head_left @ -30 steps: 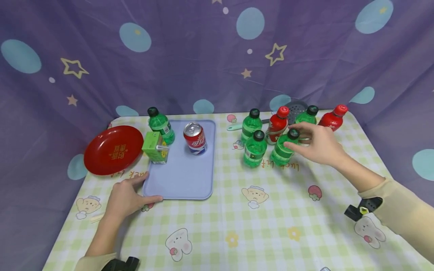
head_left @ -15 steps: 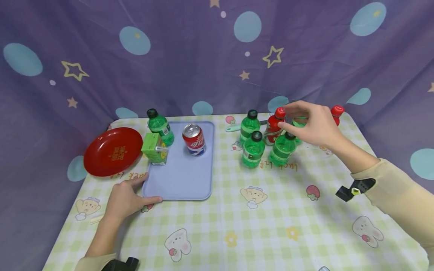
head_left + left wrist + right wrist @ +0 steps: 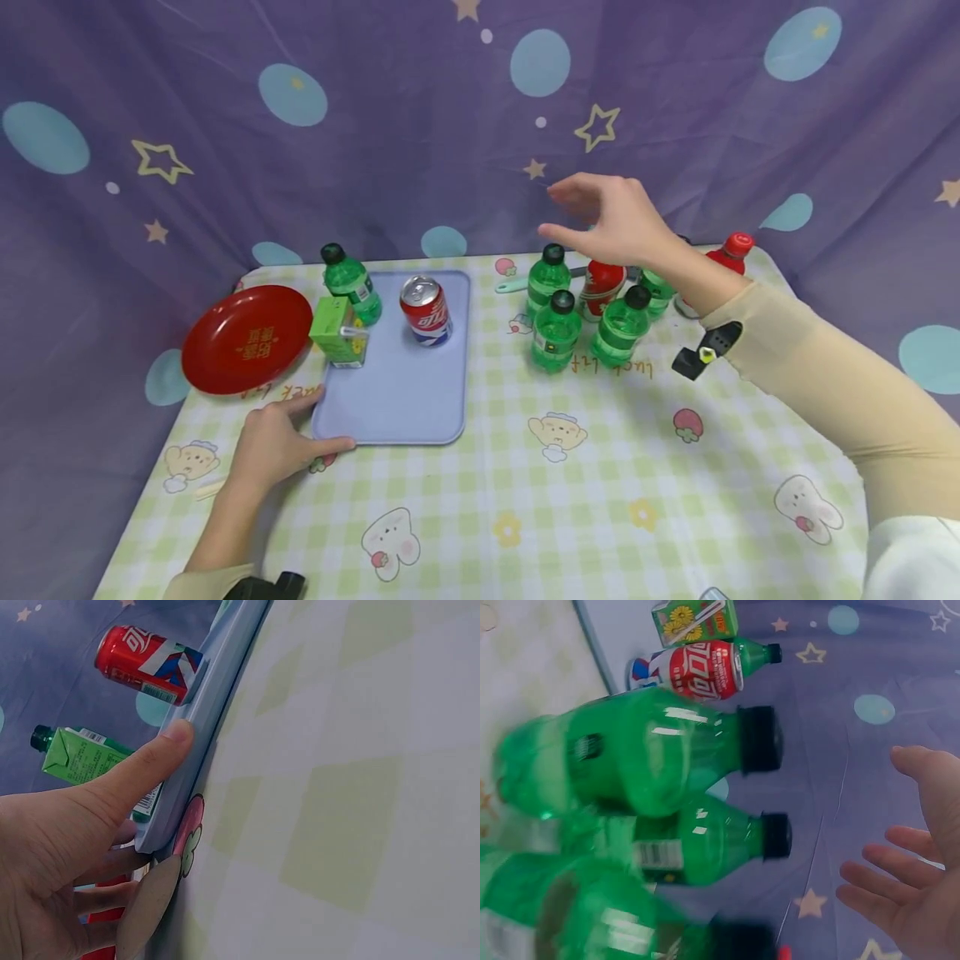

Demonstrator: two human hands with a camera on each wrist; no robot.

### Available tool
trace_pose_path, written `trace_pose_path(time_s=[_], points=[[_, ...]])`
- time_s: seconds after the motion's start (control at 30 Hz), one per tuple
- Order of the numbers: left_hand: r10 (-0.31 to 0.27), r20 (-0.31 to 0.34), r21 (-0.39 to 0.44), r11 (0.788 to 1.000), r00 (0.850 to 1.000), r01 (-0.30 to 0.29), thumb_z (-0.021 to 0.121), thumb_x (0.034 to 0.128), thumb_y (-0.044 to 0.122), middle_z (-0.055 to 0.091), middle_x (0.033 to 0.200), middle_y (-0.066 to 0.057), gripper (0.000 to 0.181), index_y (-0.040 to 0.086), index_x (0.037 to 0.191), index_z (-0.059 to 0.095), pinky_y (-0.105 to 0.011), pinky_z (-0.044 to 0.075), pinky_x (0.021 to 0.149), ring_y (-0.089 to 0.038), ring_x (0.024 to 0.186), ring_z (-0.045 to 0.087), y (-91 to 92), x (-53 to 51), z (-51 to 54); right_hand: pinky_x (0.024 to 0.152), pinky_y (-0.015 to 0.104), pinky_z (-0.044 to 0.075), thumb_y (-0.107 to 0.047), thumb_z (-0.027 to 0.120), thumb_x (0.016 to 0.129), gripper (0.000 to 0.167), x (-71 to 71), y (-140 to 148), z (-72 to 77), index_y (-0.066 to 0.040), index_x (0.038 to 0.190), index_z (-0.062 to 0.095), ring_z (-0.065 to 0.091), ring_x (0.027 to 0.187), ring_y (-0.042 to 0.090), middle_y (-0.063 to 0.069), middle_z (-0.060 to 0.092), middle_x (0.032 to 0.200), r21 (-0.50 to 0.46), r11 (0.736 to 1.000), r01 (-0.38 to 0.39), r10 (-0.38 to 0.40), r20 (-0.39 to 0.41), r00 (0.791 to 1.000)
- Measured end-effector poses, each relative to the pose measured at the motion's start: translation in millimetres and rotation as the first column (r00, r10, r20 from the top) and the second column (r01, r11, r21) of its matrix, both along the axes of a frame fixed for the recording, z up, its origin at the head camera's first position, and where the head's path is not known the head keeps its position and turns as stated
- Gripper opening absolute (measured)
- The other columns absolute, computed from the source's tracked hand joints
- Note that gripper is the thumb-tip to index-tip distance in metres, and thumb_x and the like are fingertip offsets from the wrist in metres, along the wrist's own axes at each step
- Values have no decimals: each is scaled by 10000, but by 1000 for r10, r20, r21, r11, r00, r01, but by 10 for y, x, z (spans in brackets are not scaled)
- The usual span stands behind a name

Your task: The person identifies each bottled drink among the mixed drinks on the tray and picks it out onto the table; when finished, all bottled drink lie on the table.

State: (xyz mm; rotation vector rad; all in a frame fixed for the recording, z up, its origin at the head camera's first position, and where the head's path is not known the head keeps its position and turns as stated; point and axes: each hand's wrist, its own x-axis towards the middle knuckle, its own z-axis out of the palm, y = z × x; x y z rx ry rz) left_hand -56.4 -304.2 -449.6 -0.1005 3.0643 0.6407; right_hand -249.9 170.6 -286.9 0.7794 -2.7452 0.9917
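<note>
My left hand (image 3: 273,442) spreads its thumb and fingers along two sides of the near-left corner of a light blue tray (image 3: 408,408), touching the edge. On that tray stand a green soda bottle (image 3: 354,287), a green juice carton (image 3: 337,332) with a straw, and a red soda can (image 3: 427,312). My right hand (image 3: 611,221) hovers over a cluster of upright bottles, holding nothing, thumb and fingers apart. Below it are green soda bottles, such as the front-left bottle (image 3: 555,337) and the front-right bottle (image 3: 621,329), and a red bottle (image 3: 602,287), its cap hidden by my hand.
At the left lies a red plate (image 3: 217,350) with gold writing. Another red bottle (image 3: 729,257) is partly covered by my right forearm. A teal-handled utensil (image 3: 513,285) lies behind the bottles. A purple curtain (image 3: 405,167) hangs behind the checked tablecloth (image 3: 577,525).
My right hand has moved up and left, away from the front-right green bottle, past the red bottle, to above the back-left one. My left hand has stayed at the tray corner.
</note>
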Motion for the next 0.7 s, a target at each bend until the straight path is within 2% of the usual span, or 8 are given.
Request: trace_pose_path(time_s=[0.33, 0.5, 0.7], points=[[13, 37, -6, 1000, 999, -12, 959, 642, 660, 635, 1407, -300, 1078, 25, 1449, 633, -670, 536, 1041, -517, 1310, 620, 18, 1, 16, 1076, 400, 586, -544, 758, 941, 641, -256, -620, 139, -170, 1449, 644, 707, 1255, 229, 43, 710, 1433, 49, 996, -68, 66, 40, 997], [8, 30, -3, 1000, 1000, -8, 966, 635, 654, 641, 1401, -299, 1070, 23, 1438, 643, -671, 535, 1041, -513, 1306, 626, 15, -2, 31, 1085, 371, 580, -536, 752, 951, 640, -327, -898, 182, -162, 1457, 632, 727, 1232, 220, 49, 702, 1447, 66, 991, -113, 110, 45, 993], [14, 49, -5, 1000, 999, -14, 958, 638, 667, 626, 1418, -306, 1080, 29, 1448, 636, -677, 534, 1039, -520, 1320, 612, 28, -16, 40, 1082, 323, 576, -560, 733, 955, 651, -366, -1218, 257, -189, 1477, 618, 731, 1228, 166, 25, 692, 1465, 82, 985, -151, 147, 53, 988]])
